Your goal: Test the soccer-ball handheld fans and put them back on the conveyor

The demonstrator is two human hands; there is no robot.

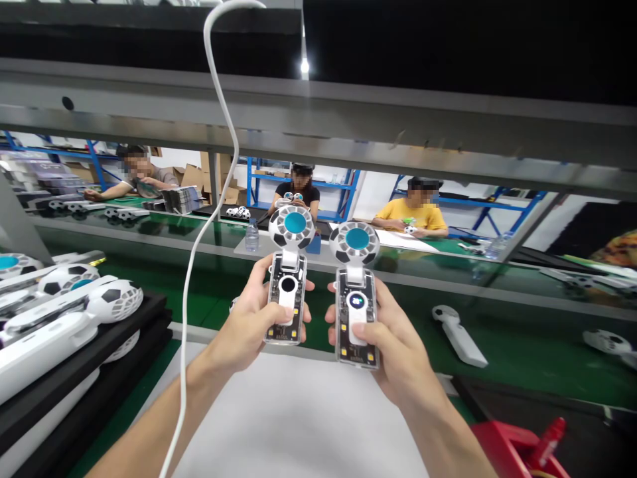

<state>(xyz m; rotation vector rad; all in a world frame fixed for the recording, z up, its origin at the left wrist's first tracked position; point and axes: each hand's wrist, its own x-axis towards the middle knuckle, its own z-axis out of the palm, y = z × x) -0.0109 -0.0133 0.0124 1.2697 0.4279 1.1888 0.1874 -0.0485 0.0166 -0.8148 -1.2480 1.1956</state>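
Observation:
My left hand (pixel 247 324) is closed round a handheld fan (pixel 292 229) with a football-patterned head, a teal centre and a clear-fronted handle showing circuitry. Its thumb presses on the white strip below a dark round display. In my right hand (pixel 401 335) is a matching handheld fan (pixel 355 244), held upright beside the first and apart from it. The round display (pixel 357 301) on this one is lit with small digits, and my right thumb rests just beneath it. Both fans are raised above a white sheet (pixel 298 411) on the bench.
Black foam trays (pixel 114 345) stacked at the left carry more white fans (pixel 54 328). A white cable (pixel 196 245) hangs in front of my left arm. Another fan (pixel 460 335) lies on the green belt (pixel 418 358). A red holder (pixel 512 451) stands lower right. Several people sit opposite.

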